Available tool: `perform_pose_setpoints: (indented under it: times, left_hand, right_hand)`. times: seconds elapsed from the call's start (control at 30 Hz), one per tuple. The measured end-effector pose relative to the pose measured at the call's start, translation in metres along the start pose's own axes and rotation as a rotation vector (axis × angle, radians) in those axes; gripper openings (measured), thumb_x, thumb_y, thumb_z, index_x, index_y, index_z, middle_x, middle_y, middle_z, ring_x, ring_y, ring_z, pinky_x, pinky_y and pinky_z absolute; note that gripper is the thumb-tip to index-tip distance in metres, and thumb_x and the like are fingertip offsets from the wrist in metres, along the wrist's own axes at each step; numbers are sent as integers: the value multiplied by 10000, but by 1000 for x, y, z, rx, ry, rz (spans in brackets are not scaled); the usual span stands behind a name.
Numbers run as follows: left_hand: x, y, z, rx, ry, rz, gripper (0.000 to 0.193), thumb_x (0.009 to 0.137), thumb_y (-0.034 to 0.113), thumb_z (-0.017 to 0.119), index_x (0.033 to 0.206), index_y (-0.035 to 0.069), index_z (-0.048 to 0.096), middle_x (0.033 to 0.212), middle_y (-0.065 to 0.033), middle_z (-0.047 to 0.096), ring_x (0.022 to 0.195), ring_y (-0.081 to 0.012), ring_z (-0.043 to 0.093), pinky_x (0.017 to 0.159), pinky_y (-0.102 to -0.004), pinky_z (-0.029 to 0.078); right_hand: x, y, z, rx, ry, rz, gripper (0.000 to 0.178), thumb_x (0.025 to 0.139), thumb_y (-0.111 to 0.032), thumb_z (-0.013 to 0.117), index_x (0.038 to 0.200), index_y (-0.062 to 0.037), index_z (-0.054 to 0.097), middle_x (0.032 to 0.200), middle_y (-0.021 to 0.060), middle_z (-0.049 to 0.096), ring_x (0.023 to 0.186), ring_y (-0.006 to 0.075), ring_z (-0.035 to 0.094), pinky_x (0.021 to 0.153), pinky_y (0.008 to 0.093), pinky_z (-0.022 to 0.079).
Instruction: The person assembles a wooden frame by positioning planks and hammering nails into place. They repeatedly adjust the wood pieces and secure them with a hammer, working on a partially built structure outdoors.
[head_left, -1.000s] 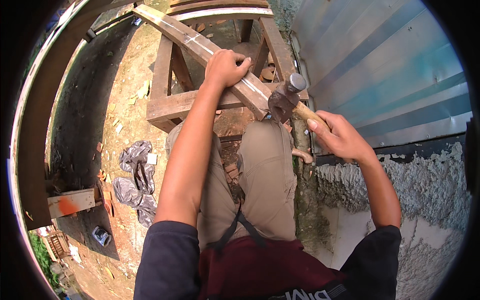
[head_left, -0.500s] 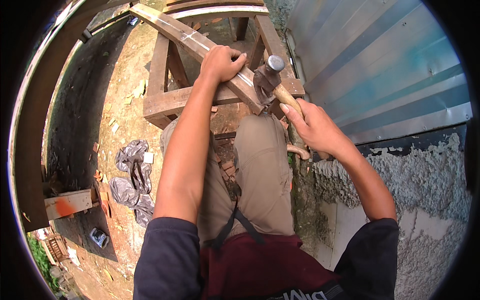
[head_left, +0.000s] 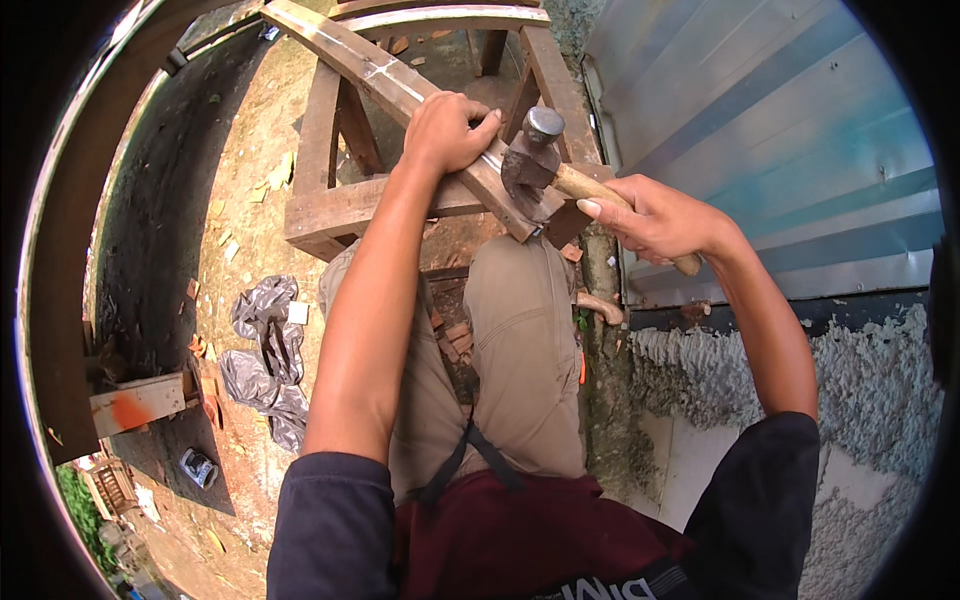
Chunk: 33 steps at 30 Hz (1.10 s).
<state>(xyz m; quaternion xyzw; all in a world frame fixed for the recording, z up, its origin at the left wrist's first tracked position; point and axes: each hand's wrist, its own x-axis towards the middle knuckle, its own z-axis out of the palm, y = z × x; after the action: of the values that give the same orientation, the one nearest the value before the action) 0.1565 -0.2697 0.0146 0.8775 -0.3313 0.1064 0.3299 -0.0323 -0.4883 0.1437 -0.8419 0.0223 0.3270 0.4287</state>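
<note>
The left hand [head_left: 450, 132] grips the beam [head_left: 390, 84]; the right hand [head_left: 655, 217] holds the hammer [head_left: 580, 184], head by the beam's near end.

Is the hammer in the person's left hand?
No, the right hand grips the hammer, while the left hand rests on the long wooden beam.

"What's lying across the frame [head_left: 340, 210]?"
"The beam [head_left: 398, 88], running from beyond its left side past its near rail; the left hand [head_left: 450, 130] is clasping it."
"And the hammer [head_left: 530, 160]?"
"Sitting by the frame's near right corner, in the right hand [head_left: 660, 220]. The metal sheet [head_left: 760, 130] is standing right of the frame; the bag [head_left: 245, 380] and can [head_left: 199, 468] are lying left, nearer the person."
</note>
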Motion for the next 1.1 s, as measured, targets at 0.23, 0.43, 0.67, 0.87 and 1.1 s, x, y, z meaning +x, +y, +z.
perform_pose_setpoints:
  times: [0.23,0.43,0.67,0.87,1.1]
  left_hand:
    - [1,7,1,4,-17,-16,372,891,407,621,957,101,820,927,-202,746,993,-395,674,945,-471,515]
    - [1,4,2,29,51,-15,368,893,416,625,964,113,821,935,-198,749,967,-399,687,911,-482,529]
    - [5,5,1,13,-53,-48,367,899,421,623,986,124,820,942,-196,750,974,-402,685,921,-485,524]
    - [1,-1,3,19,25,17,369,895,412,623,960,105,817,893,-199,747,934,-399,698,890,-478,540]
    - [0,9,2,7,25,-57,369,884,421,621,957,117,817,881,-205,743,897,-404,707,859,-479,553]
  right_hand:
    - [-19,45,-3,342,31,77,546,1068,-587,436,801,-112,463,563,-80,318,442,39,280,367,240,273]
    - [-11,23,26,19,186,-197,533,1071,-552,469,833,-78,504,619,-43,404,507,66,366,446,266,343]
    - [-3,4,12,-305,98,-227,596,1054,-561,495,925,4,633,676,41,509,652,156,482,608,369,432]
    - [-24,16,-3,-352,36,-31,639,1036,-599,498,906,12,633,632,45,481,617,176,464,595,383,423]
    - [-62,114,31,-326,238,-4,552,1018,-511,608,836,9,577,621,39,447,564,156,400,531,378,367]
